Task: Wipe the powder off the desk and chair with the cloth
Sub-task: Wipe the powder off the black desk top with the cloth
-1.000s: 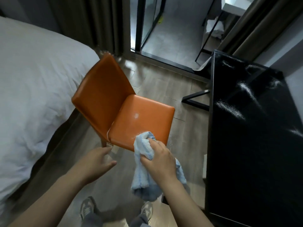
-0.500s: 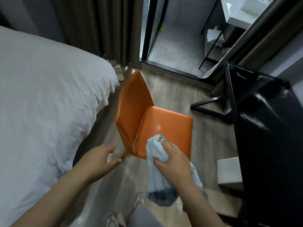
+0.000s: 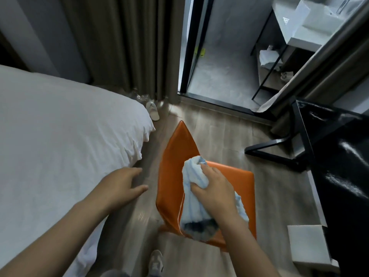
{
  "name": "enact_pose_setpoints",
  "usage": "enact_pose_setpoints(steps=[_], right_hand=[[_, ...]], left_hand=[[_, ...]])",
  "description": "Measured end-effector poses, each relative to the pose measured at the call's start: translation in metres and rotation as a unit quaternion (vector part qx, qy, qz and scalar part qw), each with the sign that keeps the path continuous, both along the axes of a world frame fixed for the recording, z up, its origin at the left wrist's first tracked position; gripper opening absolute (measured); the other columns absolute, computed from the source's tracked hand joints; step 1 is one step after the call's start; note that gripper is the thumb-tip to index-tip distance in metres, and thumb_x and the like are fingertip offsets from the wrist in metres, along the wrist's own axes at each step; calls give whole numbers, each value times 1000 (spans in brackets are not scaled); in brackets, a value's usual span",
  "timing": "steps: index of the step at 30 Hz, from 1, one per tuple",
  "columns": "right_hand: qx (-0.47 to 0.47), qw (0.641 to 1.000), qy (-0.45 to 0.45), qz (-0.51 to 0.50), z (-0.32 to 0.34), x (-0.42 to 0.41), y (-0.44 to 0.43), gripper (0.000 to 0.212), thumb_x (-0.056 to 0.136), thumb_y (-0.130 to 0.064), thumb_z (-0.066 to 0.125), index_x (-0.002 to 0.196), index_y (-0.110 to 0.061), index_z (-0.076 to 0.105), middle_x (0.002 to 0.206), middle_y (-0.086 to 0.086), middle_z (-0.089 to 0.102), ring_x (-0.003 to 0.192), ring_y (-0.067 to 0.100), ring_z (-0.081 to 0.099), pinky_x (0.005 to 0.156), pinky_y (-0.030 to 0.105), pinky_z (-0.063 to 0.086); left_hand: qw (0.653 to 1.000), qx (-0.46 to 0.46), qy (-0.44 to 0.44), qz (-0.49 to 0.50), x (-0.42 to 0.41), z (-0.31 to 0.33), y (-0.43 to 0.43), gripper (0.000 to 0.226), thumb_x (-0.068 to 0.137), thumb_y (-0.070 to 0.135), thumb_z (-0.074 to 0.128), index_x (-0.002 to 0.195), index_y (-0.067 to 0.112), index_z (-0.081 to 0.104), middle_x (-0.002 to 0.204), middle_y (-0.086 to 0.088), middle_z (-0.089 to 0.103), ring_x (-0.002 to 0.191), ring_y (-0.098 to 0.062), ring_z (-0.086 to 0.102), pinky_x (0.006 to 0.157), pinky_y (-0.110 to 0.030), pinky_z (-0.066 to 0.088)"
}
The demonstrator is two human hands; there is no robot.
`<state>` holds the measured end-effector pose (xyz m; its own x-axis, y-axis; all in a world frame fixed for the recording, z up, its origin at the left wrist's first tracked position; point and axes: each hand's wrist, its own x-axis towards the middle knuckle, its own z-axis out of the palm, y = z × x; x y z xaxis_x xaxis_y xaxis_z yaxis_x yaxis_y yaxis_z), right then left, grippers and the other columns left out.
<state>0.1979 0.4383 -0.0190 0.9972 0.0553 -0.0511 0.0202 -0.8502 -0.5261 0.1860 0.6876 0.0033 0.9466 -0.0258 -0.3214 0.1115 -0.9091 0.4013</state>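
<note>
Both forearms (image 3: 60, 236) bare up to frame edge. Bare left hand (image 3: 119, 184), left of chair (image 3: 171, 166). Bare right hand (image 3: 215, 192), over chair seat. Below chair: grey low sneaker (image 3: 156, 262), rounded toe, paler panels, detail blurred. Below-left of chair: grey trouser leg (image 3: 114, 274), only sliver visible.

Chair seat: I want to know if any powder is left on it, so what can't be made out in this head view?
- Head view: the middle of the chair seat is hidden under the cloth and the right hand gripping it.
- Head view: the desk is cut off by the right edge, and its pale streaks are too blurred to tell powder from glare.
</note>
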Motion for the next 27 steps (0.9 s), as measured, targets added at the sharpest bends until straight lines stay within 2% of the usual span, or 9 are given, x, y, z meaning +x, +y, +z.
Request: enact_pose_setpoints(steps=[3,6,10,14,16,20,24,27], right_hand=[[10,1000,21,-13,3,27,7,43,89,-48,58,128,-30,51,121,-11,62,108,8,60,93,32,53],[11,999,18,-33,2,51,15,45,87,-44,60,129,-28,52,120,-9,63,106,8,60,89,33,54],[-20,998,-9,-65,4,89,33,41,87,-43,62,124,-28,55,109,-11,63,93,5,60,78,24,54],[-26,994,-15,-109,12,127,60,37,84,-41,63,118,-26,58,100,-9,61,85,6,57,65,17,41],[-33,991,-1,-128,16,144,73,37,83,-41,63,117,-26,58,98,-10,59,83,7,56,62,17,37],[-42,987,14,-158,17,174,93,36,84,-41,62,117,-27,59,99,-11,59,84,3,54,60,9,31],[-41,980,37,-193,13,212,95,34,84,-41,62,115,-26,59,99,-10,61,85,6,56,65,17,38],[-30,973,40,-226,4,246,89,36,83,-35,63,116,-24,60,101,-6,63,87,11,59,70,25,44]], left_hand=[[1000,-2,5,-14,31,1,9,64,88,53,57,143,24,42,145,5,47,128,-12,48,101,-26,40],[999,-11,8,-41,66,0,20,62,89,51,57,143,24,42,144,5,47,128,-11,47,101,-25,40],[997,-13,0,-79,124,0,42,60,90,49,57,142,22,44,142,4,49,127,-12,47,101,-26,40],[993,-18,3,-118,185,2,68,61,90,49,57,143,21,42,145,3,46,129,-13,46,104,-27,39],[991,-26,15,-133,212,4,82,62,90,50,57,144,23,41,146,3,45,129,-14,46,104,-27,40],[986,-36,21,-160,265,0,107,62,89,52,57,143,25,42,146,4,45,129,-14,47,103,-28,42],[981,-50,19,-187,319,-12,109,58,88,52,58,139,25,47,141,4,51,124,-13,51,98,-26,43],[975,-55,39,-211,365,-26,96,62,88,52,58,142,25,43,143,4,49,126,-13,48,99,-25,40]])
